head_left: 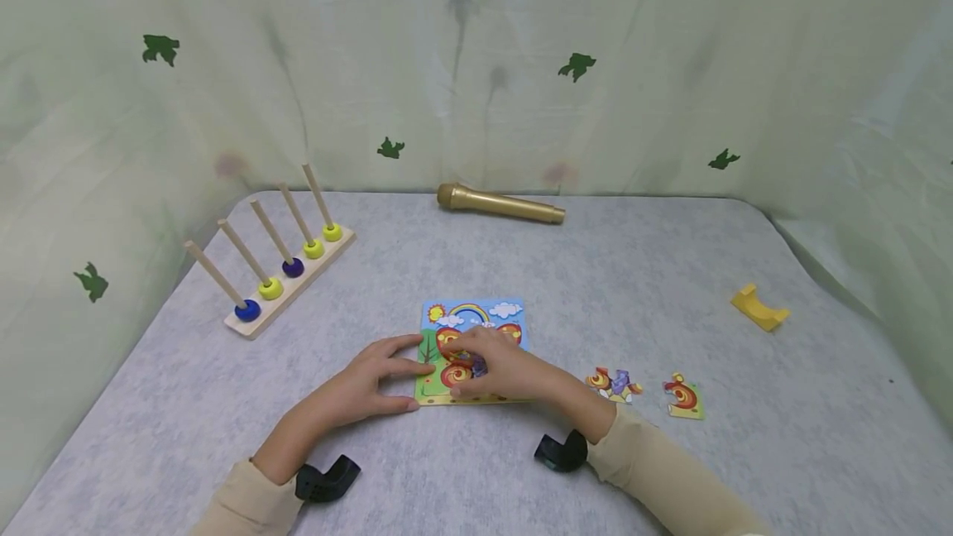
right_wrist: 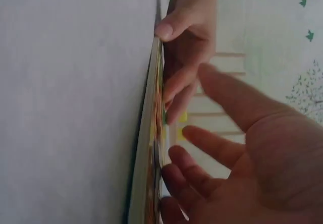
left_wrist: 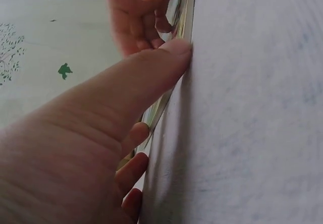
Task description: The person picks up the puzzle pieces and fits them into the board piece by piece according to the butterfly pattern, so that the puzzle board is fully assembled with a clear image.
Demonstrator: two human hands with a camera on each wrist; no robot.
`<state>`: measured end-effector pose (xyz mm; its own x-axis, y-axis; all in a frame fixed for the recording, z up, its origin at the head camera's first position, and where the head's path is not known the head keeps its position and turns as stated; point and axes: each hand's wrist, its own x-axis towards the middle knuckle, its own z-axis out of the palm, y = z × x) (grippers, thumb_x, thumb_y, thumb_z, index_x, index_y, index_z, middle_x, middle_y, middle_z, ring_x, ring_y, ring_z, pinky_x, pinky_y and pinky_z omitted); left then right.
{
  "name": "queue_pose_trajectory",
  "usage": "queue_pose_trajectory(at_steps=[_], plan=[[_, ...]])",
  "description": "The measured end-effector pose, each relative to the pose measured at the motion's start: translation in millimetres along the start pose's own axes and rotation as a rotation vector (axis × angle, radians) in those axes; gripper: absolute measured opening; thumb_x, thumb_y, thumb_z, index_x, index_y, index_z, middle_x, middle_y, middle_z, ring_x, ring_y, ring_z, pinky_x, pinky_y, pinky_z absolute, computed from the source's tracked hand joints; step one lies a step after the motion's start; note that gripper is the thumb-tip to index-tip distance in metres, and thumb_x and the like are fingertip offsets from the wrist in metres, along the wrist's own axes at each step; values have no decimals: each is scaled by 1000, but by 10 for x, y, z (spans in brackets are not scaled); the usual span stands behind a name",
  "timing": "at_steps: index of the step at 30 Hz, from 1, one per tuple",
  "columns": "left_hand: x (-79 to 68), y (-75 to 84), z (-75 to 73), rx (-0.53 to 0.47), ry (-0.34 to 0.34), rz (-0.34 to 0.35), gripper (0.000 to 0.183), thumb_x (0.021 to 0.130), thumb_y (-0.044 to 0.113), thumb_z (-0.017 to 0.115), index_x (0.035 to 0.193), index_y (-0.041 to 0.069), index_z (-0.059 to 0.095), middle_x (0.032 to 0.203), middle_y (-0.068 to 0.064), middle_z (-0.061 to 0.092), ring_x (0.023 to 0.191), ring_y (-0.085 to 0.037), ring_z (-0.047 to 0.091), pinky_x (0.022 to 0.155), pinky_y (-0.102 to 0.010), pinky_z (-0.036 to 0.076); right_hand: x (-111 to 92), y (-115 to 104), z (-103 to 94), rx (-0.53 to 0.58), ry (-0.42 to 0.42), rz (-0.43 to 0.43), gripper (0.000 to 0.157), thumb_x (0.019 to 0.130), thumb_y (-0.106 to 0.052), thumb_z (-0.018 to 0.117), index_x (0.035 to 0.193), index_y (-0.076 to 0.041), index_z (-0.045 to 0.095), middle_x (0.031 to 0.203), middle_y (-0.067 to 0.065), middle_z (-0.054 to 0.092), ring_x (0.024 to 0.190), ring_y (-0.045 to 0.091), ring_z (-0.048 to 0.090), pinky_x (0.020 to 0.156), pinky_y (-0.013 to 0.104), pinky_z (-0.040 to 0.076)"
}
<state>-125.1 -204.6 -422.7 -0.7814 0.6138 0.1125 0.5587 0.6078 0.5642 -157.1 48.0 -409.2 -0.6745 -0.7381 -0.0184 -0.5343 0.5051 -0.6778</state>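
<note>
A picture puzzle board (head_left: 476,323) with a rainbow, sun and cloud lies flat on the table. My left hand (head_left: 365,379) rests at its left edge, fingers spread, thumb by the near corner. In the left wrist view, the left thumb (left_wrist: 146,72) touches the board's edge. Over the middle of the board is my right hand (head_left: 502,366), covering part of the picture. The right wrist view shows its fingers (right_wrist: 194,176) touching the board's face, with the thumb held off. Two loose puzzle pieces, one with purple (head_left: 614,385) and one with a red spiral (head_left: 684,397), lie to the right.
A wooden peg stand (head_left: 298,288) with blue and yellow rings stands at the left. At the back lies a gold microphone (head_left: 500,203). A yellow curved block (head_left: 759,308) is at the far right. Pale curtains with green leaf shapes surround the table (head_left: 417,470).
</note>
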Motion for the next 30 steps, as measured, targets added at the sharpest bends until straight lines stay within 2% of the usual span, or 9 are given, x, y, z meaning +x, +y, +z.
queue_pose_trajectory(at_steps=[2, 5, 13, 16, 20, 23, 30], plan=[[2, 0, 6, -6, 2, -3, 45, 76, 39, 70, 117, 24, 62, 138, -9, 36, 124, -32, 30, 95, -54, 26, -55, 7, -69, 82, -18, -5, 61, 80, -40, 66, 132, -16, 46, 126, -3, 43, 114, 12, 39, 91, 33, 36], [3, 0, 10, -11, 5, -10, 44, 75, 39, 70, 117, 25, 62, 138, -8, 36, 124, -32, 29, 96, -54, 26, -193, -3, -201, 136, -4, -15, 63, 79, -36, 68, 133, -15, 44, 131, -4, 40, 119, 12, 35, 94, 36, 35], [6, 1, 11, -12, -5, -34, 45, 75, 40, 71, 117, 25, 62, 138, -7, 35, 125, -31, 28, 97, -53, 25, -753, 50, -551, 124, 178, -15, 66, 76, -30, 72, 133, -18, 42, 134, -5, 36, 124, 17, 31, 95, 47, 33], [2, 1, 9, -15, -5, -39, 45, 74, 39, 71, 117, 25, 62, 138, -7, 36, 125, -31, 28, 97, -53, 25, -962, 106, -633, 116, 226, 17, 69, 74, -31, 73, 134, -20, 40, 135, -5, 36, 123, 19, 33, 84, 47, 42], [-2, -1, 11, -24, -5, -43, 45, 74, 39, 71, 116, 25, 63, 138, -7, 36, 125, -32, 28, 97, -53, 25, -1180, 222, -679, 77, 270, 57, 72, 73, -28, 75, 135, -20, 40, 135, -1, 36, 122, 23, 33, 83, 51, 42], [-2, -4, 14, -28, -3, -41, 44, 75, 38, 71, 116, 24, 63, 138, -7, 36, 125, -31, 29, 96, -53, 25, -1295, 333, -678, 52, 293, 84, 72, 72, -25, 76, 134, -18, 40, 134, 0, 38, 122, 24, 34, 91, 55, 34], [5, 4, 9, -31, -2, -29, 44, 75, 37, 71, 116, 23, 63, 138, -8, 36, 124, -32, 30, 96, -53, 26, -1447, 588, -641, 73, 276, 113, 72, 72, -33, 74, 133, -10, 41, 132, 3, 39, 120, 26, 35, 91, 55, 33]])
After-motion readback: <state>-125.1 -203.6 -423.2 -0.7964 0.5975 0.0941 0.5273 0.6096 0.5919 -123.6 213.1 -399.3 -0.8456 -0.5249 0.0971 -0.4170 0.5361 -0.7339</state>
